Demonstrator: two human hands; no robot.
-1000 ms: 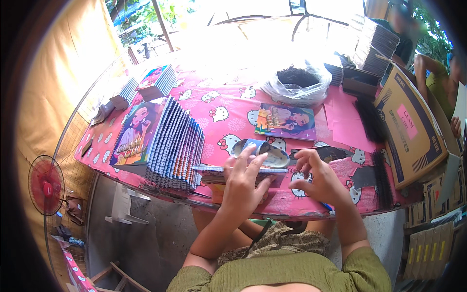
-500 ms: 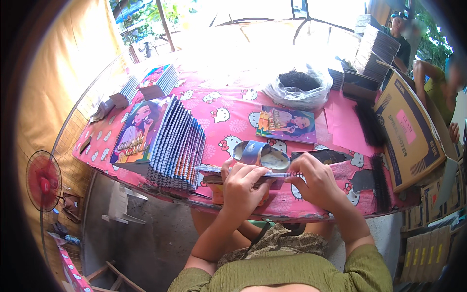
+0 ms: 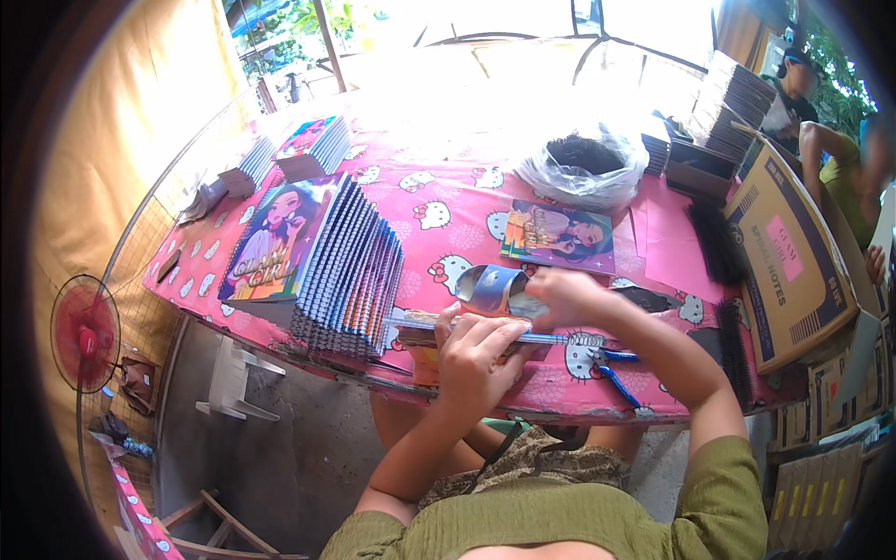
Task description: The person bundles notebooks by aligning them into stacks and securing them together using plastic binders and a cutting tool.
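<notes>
My left hand (image 3: pixel 481 359) is closed on a spiral notebook (image 3: pixel 434 323), held edge-on near the table's front edge. A thin wire coil (image 3: pixel 583 340) sticks out past the notebook's right end. My right hand (image 3: pixel 571 297), smeared by motion, is at the right side of a small round container (image 3: pixel 490 287) with a blue printed wall. Its fingertips are partly hidden there, so I cannot make out what they hold. Below my right forearm lie blue-handled pliers (image 3: pixel 616 373) on the pink tablecloth.
To the left stands a tall stack of spiral notebooks (image 3: pixel 345 271), with smaller stacks behind. Beyond the container lie a notebook cover (image 3: pixel 560 238) and a plastic bag of black coils (image 3: pixel 583 168). A cardboard box (image 3: pixel 789 261) and black coils (image 3: pixel 714 243) sit right. Other people are at far right.
My right hand has left the notebook's right end and moved up to the round container. The pliers now show on the table. My left hand keeps its hold, and the view has shifted slightly.
</notes>
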